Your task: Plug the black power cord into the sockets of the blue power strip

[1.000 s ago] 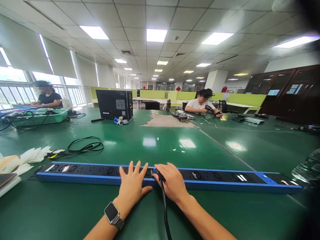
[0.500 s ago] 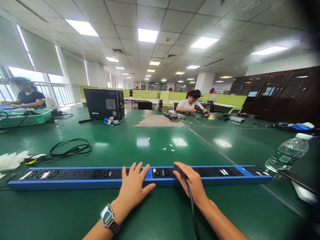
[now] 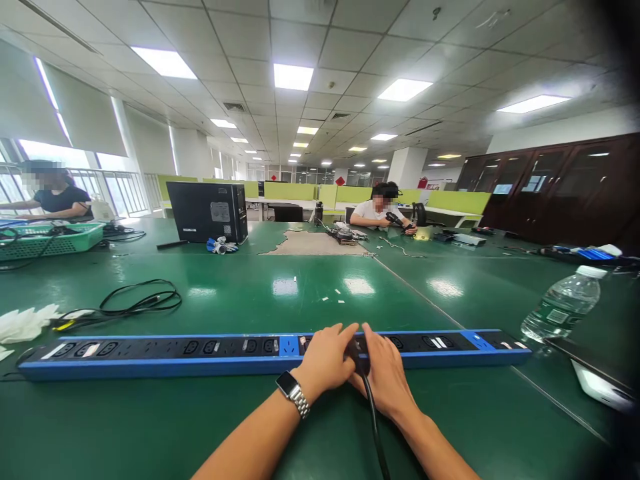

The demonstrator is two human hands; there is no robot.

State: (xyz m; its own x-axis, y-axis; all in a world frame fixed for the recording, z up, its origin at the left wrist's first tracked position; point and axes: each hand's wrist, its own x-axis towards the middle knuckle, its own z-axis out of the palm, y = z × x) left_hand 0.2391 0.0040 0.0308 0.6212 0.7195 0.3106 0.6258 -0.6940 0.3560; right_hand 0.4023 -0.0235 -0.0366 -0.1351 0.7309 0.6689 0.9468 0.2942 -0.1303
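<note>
A long blue and black power strip [image 3: 165,365] lies across the green table in front of me, its sockets facing up. Right of its middle, a black power plug [image 3: 358,355] sits at the socket face, partly covered by my fingers. My left hand [image 3: 325,357], with a watch on the wrist, closes on the plug from the left. On the other side, my right hand [image 3: 387,373] grips the same plug. From it a black power cord [image 3: 376,420] runs down toward me. How far the plug is in the socket is hidden.
A coiled black cable [image 3: 143,300] lies behind the strip at left. To the right are a water bottle [image 3: 563,303] and a phone-like dark object [image 3: 590,363]. Farther back stand a computer case [image 3: 205,212] and a green basket [image 3: 55,243]. Two people sit beyond the table.
My left hand has moved right, from resting spread over the strip to the plug beside my right hand. The right hand stays at the plug. The view has shifted slightly.
</note>
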